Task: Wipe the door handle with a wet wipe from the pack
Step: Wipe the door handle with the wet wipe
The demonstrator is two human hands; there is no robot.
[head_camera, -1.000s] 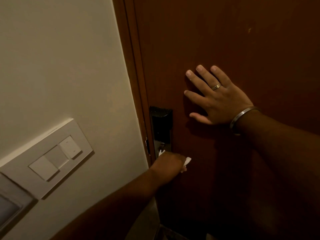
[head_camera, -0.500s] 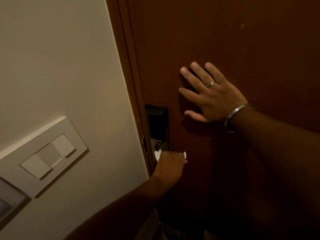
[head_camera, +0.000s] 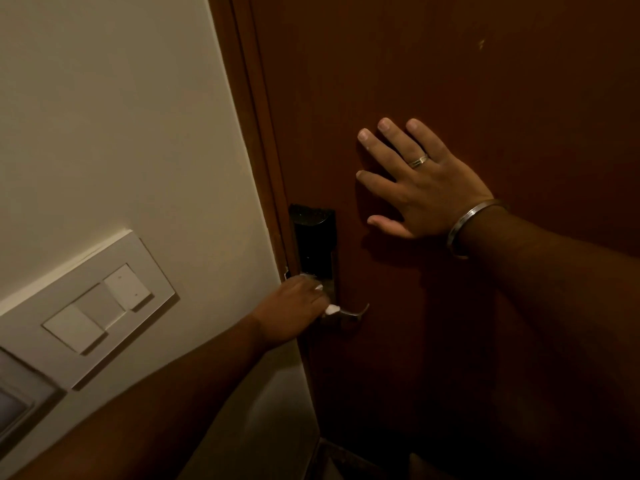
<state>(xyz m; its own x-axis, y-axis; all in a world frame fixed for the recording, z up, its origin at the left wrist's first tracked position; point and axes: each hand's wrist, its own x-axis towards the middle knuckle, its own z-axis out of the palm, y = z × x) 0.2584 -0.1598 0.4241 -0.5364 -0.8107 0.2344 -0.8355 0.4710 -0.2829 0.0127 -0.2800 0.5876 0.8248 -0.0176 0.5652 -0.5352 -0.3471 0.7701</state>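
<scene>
A metal lever door handle (head_camera: 351, 312) sticks out to the right from a black lock plate (head_camera: 313, 237) on the dark brown door (head_camera: 450, 81). My left hand (head_camera: 294, 308) is closed around the handle's inner end with a white wet wipe (head_camera: 331, 309) in it; only small bits of the wipe show past my fingers. The handle's free tip is bare. My right hand (head_camera: 420, 183) lies flat on the door above and to the right of the lock, fingers spread, holding nothing. The wipe pack is out of view.
A cream wall (head_camera: 121, 116) fills the left side, with a white switch panel (head_camera: 100, 306) low on it. The brown door frame (head_camera: 256, 116) runs between wall and door. The lower right is in deep shadow.
My left hand with the wipe has slid left along the handle toward the lock plate, baring the handle's tip. My right hand stays pressed on the door.
</scene>
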